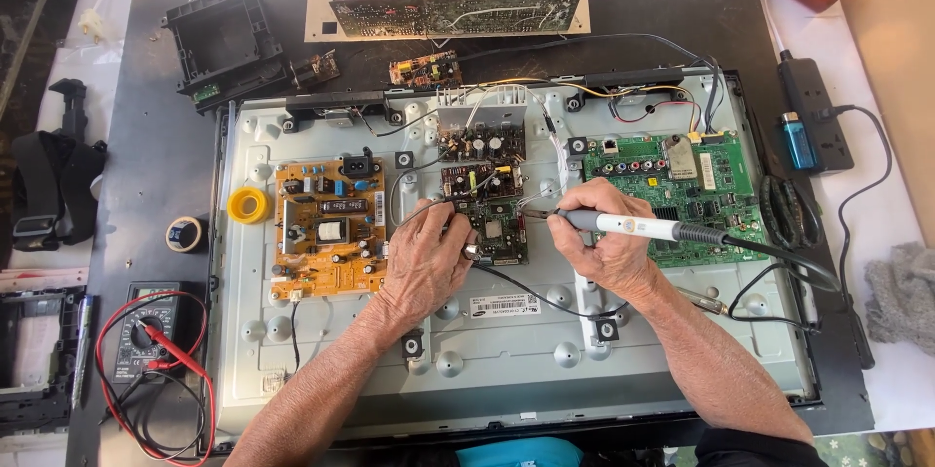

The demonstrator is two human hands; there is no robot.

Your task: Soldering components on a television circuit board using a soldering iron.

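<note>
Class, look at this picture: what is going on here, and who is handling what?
A person works over an opened flat-screen set lying on its face on a dark table. The right hand holds a soldering iron like a pen, its tip at a small dark circuit board in the middle. The left hand rests on that board's left edge. An orange board lies to the left, a green board to the right, and a multimeter with red leads sits at the table's left edge.

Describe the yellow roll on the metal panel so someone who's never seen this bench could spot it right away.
Start at the big pale metal back panel of the opened television. At its left edge, just left of the orange circuit board, lies the yellow roll. It is the only bright yellow ring there; the other roll, below and left, is dark with a pale face.
</note>
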